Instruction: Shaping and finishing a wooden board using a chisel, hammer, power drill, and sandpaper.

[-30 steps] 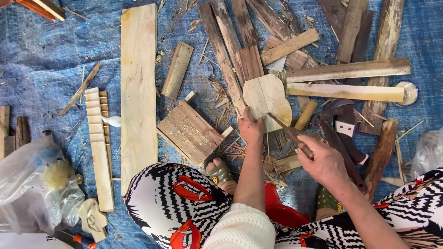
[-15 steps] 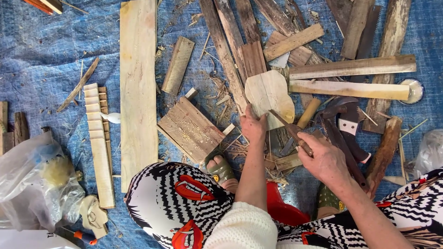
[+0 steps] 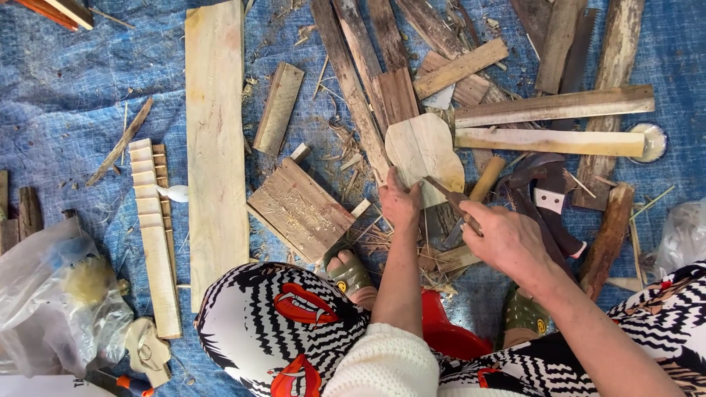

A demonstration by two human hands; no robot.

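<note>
Pale wood, cut to a rounded, lobed outline, lies on the blue tarpaulin [image 3: 66, 81] at centre frame: this shaped workpiece [image 3: 421, 147] is the item in hand. The left hand [image 3: 399, 202] presses flat on its near edge, fingers spread, pinning it against the scrap beneath. The right hand [image 3: 507, 239] is closed around a dark blade tool [image 3: 450, 197], whose tip meets the near right rim of the workpiece. Compared with a second ago, the right hand has travelled up and left, from well clear of the piece to contact; the left hand has kept its place and the workpiece has not shifted. Judgement: the change marks the start of a cutting or paring stroke along that rim, with shaping under way and unfinished. The blade works close to the pinning fingers, which is a hazard. Surroundings noted: a long light plank [image 3: 215, 147] at left, a small slatted panel [image 3: 300, 209] near centre, weathered boards [image 3: 553, 106] at far right, a clear plastic bag [image 3: 51, 294] at near left, and shavings [image 3: 346, 158] scattered about. Sandalled feet [image 3: 351, 273] rest just near the work.
</note>
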